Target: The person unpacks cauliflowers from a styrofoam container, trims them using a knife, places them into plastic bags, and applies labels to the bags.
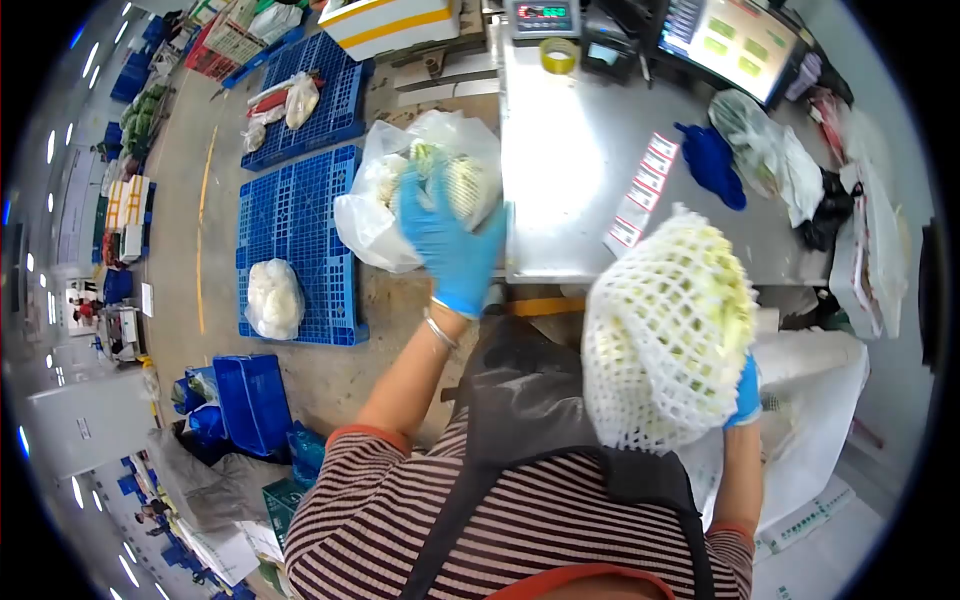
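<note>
My left hand [445, 230], in a blue glove, is over a clear plastic bag [365, 225] with its fingers outstretched and the thumb apart. Inside the bag are pale vegetable heads in white foam netting [463, 188], which look like cauliflower. My right hand [745, 395], also gloved in blue, grips a large cauliflower [660, 330] in a white foam net, close to my chest. The net and head hide most of that hand's fingers. Pale yellow-green florets show through the mesh.
A metal table [570, 200] carries a label strip [643, 192], yellow tape [557, 56], a scale [543, 18], a monitor [735, 45] and a dark blue cloth [711, 165]. Blue pallets [290, 205] lie on the floor at left, one with a bagged white vegetable [274, 299]. Below is a blue crate [253, 403].
</note>
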{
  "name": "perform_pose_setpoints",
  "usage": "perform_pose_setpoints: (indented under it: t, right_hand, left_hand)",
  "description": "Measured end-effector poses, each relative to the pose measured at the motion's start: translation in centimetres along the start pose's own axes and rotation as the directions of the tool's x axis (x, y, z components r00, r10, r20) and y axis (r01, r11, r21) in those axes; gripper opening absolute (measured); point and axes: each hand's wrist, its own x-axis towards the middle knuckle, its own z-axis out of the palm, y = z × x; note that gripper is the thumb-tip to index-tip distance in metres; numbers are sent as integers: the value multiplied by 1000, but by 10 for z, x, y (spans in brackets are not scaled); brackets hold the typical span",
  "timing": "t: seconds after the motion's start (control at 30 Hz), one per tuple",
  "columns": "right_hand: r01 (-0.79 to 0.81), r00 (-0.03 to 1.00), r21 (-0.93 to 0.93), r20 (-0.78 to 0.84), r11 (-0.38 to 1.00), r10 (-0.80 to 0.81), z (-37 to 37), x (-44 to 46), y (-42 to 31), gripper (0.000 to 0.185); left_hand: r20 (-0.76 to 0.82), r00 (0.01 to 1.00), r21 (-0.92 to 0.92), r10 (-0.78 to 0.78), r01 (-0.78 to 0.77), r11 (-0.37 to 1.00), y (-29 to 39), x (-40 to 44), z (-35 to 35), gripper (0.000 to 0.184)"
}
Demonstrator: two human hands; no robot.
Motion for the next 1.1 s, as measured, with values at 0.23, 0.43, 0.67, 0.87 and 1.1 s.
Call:
perform_pose_setpoints:
  t: [0.23,0.43,0.67,0.87,1.1]
  right_hand:
    - [-370,896,-272,148,888,419,239,179,123,52]
    - [-202,942,-239,220,950,255,323,376,273,50]
    - [-463,878,-405,-86,788,472,370,429,342,42]
    - [-417,839,-386,186,823,512,319,290,246,50]
    - [-54,973,-515,165,855,161,221,91,92,50]
  left_hand:
    - [142,611,-417,-779,751,512,-294,-9,-19,61]
    - [421,607,-618,-674,736,277,-283,7,-75,42]
    - [457,621,-623,-637,735,268,-269,13,-84,44]
    - [487,637,-540,-597,757,367,-279,12,-68,43]
    - [282,797,-134,-534,584,801,-283,35,-58,45]
